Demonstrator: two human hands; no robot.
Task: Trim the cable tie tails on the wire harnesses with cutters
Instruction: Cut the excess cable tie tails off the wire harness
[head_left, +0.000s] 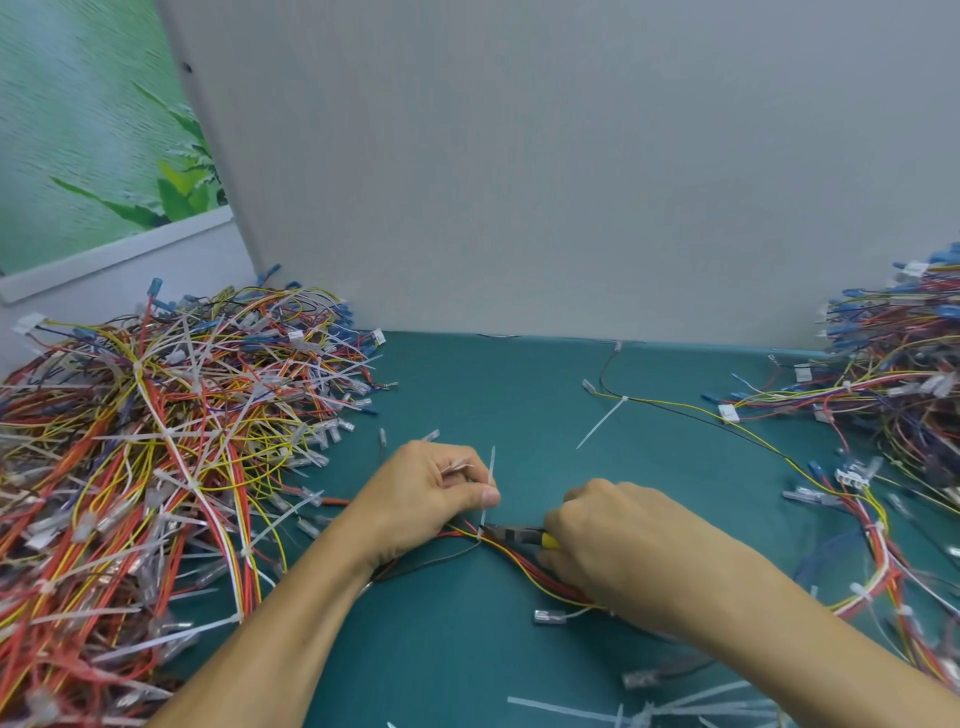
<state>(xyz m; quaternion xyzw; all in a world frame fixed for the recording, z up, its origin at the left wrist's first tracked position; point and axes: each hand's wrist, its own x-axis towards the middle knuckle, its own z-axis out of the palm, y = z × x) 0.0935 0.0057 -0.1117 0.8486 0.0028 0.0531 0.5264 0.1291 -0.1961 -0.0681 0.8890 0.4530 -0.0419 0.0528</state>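
A wire harness (511, 558) of red, yellow and black wires lies on the green mat between my hands. My left hand (434, 496) pinches a white cable tie tail (488, 488) that stands upright from the harness, with other cut tails tucked in its fingers. My right hand (618, 535) grips yellow-handled cutters (517, 534). Their dark jaws point left and sit at the base of the tail, where the tie wraps the wires.
A big heap of harnesses with long white tie tails (156, 441) fills the left. Another harness pile (893, 384) sits at the right. One more harness with an untrimmed tie (602, 421) lies further back. Cut tails (675, 709) litter the near edge. A grey wall (519, 182) stands behind.
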